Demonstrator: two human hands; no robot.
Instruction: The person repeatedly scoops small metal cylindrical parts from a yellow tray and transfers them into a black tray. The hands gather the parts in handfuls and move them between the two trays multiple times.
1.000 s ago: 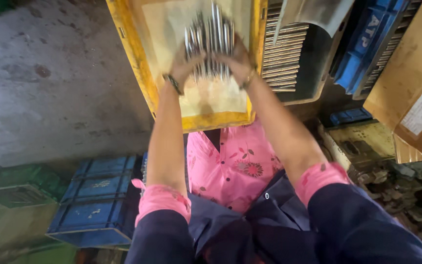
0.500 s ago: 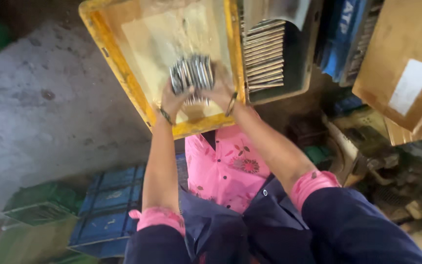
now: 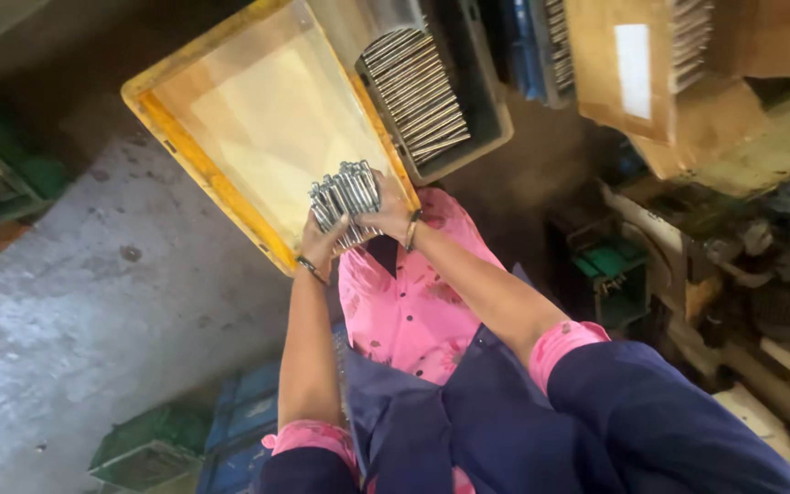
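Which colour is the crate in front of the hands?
Yellow; the crate has a yellow rim and a pale lining, seen in the head view.

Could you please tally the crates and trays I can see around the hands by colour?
Yellow tray, beside the rod bundle held by the left hand and right hand: 1
Grey tray of rods: 1
Green crates: 1 clear, others at the left edge too cut off to count
Blue crates: 1 stack, number unclear
Total clearly countable: 4

Grey concrete floor (image 3: 75, 311) w/ stains; blue crates (image 3: 247, 423) & cardboard boxes (image 3: 633, 73) around.
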